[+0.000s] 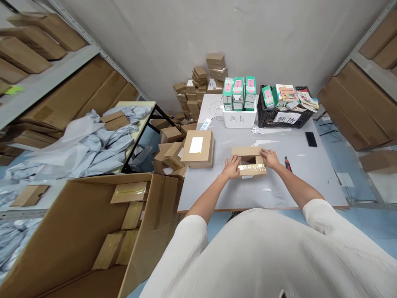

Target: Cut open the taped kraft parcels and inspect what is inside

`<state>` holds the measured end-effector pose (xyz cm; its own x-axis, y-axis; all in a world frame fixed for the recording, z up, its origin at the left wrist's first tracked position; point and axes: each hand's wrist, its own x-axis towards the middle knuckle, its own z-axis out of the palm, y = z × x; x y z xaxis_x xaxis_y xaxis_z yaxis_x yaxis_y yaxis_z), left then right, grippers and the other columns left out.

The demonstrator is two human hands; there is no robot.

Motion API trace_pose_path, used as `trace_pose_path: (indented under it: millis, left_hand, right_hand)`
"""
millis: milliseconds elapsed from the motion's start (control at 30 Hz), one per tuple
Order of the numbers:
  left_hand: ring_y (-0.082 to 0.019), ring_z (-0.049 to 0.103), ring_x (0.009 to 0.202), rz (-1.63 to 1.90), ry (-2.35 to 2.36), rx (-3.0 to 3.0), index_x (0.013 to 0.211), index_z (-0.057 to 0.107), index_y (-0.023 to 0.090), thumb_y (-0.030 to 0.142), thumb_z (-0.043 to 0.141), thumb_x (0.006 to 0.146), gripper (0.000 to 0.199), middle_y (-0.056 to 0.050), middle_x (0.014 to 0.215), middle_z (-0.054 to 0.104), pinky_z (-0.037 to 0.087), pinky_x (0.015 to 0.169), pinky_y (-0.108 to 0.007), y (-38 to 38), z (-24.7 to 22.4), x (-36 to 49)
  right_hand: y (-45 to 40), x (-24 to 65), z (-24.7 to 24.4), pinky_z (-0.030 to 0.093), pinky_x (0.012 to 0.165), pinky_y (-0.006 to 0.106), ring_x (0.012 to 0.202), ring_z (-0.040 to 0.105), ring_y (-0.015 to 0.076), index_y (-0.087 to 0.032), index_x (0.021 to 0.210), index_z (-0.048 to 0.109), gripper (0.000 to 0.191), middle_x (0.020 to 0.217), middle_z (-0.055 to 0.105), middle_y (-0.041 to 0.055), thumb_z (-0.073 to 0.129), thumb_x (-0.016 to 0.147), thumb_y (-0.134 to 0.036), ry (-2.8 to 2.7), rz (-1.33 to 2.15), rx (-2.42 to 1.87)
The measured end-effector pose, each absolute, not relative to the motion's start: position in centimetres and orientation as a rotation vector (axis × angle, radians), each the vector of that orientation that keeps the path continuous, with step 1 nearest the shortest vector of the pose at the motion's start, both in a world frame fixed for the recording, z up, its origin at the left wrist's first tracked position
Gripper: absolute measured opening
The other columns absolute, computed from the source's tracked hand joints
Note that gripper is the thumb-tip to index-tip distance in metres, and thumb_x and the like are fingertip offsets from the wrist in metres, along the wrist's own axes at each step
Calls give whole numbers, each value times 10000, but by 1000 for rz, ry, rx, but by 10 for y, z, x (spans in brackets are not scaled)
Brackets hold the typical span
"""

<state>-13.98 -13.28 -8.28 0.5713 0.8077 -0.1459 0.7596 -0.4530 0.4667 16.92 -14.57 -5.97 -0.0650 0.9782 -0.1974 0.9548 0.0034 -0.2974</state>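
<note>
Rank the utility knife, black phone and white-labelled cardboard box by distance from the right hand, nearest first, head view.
1. Utility knife: on the tabletop, just right of the right hand.
2. Black phone: farther right, toward the far side.
3. White-labelled cardboard box: on the left, past the left hand.

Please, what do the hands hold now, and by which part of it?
Both hands hold a small cardboard box: the left hand at its left end beside the tape strip, the right hand at its right end.
</note>
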Motion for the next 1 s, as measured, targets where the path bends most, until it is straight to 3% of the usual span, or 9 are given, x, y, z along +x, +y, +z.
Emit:
trace_pose_path:
  millis: [67,167,333,433,533,600,700,833,1000]
  left_hand:
    - [-347,288,1686,143,1257,2340,1395,664,252,181,570,890,519,-152,1780,396,242,1337,-685,-134,-82,-142]
    - [-330,339,1653,181,1259,2361,1206,719,242,190,559,921,331,-152,1676,513,249,1344,-642,-137,-81,-145]
    - [-303,461,1554,306,1305,2312,1161,737,256,195,606,919,282,-126,1486,638,302,1326,-568,-144,-76,-143]
    - [-291,535,1473,430,1352,2253,1079,767,260,279,566,1014,212,-102,1384,693,349,1300,-532,-147,-70,-139]
    - [-264,644,1314,461,1337,2203,949,794,265,327,498,1080,330,-76,1231,759,401,1265,-494,-147,-65,-136]
    - [-263,683,1235,372,1272,2180,890,800,269,359,560,1057,306,-63,1170,780,438,1238,-479,-146,-63,-136]
    - [-304,656,1315,217,1174,2180,1010,816,282,432,750,934,181,-68,1270,765,455,1232,-486,-145,-62,-140]
    - [-372,490,1538,86,1044,2332,1344,739,291,421,904,778,604,-111,1542,636,317,1333,-558,-152,-66,-141]
    - [-406,309,1662,-1,920,2483,1518,619,318,269,902,761,810,-127,1620,584,104,1369,-688,-161,-75,-129]
  right_hand:
    - [-143,170,-60,436,1169,574,1426,540,388,-282,1537,657,554,1725,522,70,435,1029,-276,-2164,643,-2136]
    - [-137,170,-58,476,1156,567,1416,576,402,-287,1521,676,529,1709,542,70,464,1042,-359,-2161,728,-2165]
    - [-130,173,-52,504,1122,542,1372,619,388,-316,1420,720,467,1592,645,74,428,1085,-459,-2178,804,-2184]
    - [-127,176,-51,508,1124,513,1383,616,365,-325,1357,738,446,1541,674,66,413,1099,-488,-2172,834,-2176]
    - [-126,176,-51,521,1101,518,1346,630,366,-321,1270,760,413,1483,701,68,424,1088,-477,-2173,852,-2184]
    - [-125,175,-53,528,1078,531,1306,640,372,-301,1220,758,392,1478,693,84,439,1070,-474,-2193,839,-2205]
    - [-126,170,-55,523,1069,541,1279,630,378,-259,1194,733,372,1504,665,124,483,1037,-485,-2221,792,-2230]
    - [-130,161,-57,498,1086,539,1288,603,389,-234,1204,692,375,1485,656,156,553,999,-516,-2224,757,-2266]
    - [-137,146,-57,439,1138,566,1414,519,435,-209,1360,624,538,1601,555,186,581,993,-599,-2193,702,-2337]
